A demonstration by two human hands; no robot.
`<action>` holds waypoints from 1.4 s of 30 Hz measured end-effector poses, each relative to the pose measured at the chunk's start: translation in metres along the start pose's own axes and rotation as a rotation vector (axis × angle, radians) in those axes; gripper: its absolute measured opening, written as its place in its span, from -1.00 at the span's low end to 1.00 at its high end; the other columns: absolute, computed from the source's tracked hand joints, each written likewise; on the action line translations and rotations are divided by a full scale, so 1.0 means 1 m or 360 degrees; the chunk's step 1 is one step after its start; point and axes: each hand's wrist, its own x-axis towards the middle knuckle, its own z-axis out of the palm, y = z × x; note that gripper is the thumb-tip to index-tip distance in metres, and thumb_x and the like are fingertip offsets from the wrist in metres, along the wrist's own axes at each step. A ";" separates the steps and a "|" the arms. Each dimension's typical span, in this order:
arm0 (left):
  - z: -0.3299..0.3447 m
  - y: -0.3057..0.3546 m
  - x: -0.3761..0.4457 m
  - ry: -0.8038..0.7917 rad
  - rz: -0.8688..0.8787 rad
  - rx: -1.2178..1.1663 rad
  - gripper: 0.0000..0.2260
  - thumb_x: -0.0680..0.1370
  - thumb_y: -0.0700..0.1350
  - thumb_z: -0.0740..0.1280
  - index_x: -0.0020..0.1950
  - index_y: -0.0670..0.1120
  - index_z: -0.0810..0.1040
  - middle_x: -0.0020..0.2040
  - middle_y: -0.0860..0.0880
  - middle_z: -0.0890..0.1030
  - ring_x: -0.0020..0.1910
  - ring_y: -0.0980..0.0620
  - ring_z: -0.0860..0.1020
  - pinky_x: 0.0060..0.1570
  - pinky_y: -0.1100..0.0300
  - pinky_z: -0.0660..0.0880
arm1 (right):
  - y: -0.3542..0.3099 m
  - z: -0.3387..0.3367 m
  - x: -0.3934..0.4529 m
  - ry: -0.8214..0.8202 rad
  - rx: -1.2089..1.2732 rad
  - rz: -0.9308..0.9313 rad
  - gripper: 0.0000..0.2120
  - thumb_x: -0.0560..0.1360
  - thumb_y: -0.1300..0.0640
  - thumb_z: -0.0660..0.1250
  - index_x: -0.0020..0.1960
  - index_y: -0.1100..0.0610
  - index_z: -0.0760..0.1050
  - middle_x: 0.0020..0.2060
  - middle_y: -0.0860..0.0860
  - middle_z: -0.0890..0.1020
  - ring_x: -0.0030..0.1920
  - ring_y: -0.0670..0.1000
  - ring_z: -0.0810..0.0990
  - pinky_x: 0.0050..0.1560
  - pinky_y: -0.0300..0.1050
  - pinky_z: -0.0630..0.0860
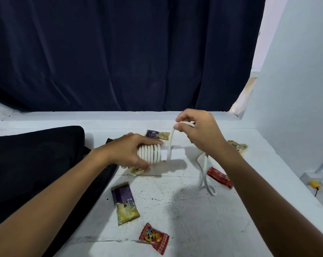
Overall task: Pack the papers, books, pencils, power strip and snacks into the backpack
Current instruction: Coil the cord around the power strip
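Note:
My left hand (128, 152) grips the white power strip (175, 154), which has several turns of its white cord wound around it. My right hand (197, 127) pinches the loose cord (170, 143) above the strip; the rest of the cord trails down to a loop (208, 188) on the table. The black backpack (38, 164) lies flat at the left. Snack packets are scattered around: a purple-yellow one (124, 203), a red one (154, 238), a red bar (220, 177), a purple one (157, 134) behind the strip, a yellow one (137, 170) under my left hand, and one (237, 146) by my right wrist.
The white table (184, 210) meets a wall ledge at the back, with a dark curtain (119, 52) hanging above it. A white wall (296, 89) closes off the right side. A small yellow object (313, 183) lies beyond the table's right edge.

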 end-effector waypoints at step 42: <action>0.022 0.009 0.001 0.0258 0.0231 -0.1306 -0.36 0.33 -0.10 0.51 0.36 0.03 0.36 0.12 -0.23 0.54 0.01 -0.06 0.58 0.02 0.03 0.56 | 0.043 0.061 -0.033 -0.0332 0.1774 0.0610 -0.62 0.31 0.08 0.50 0.05 0.23 0.57 -0.43 -0.03 0.38 -0.49 -0.12 0.23 -0.45 -0.23 0.14</action>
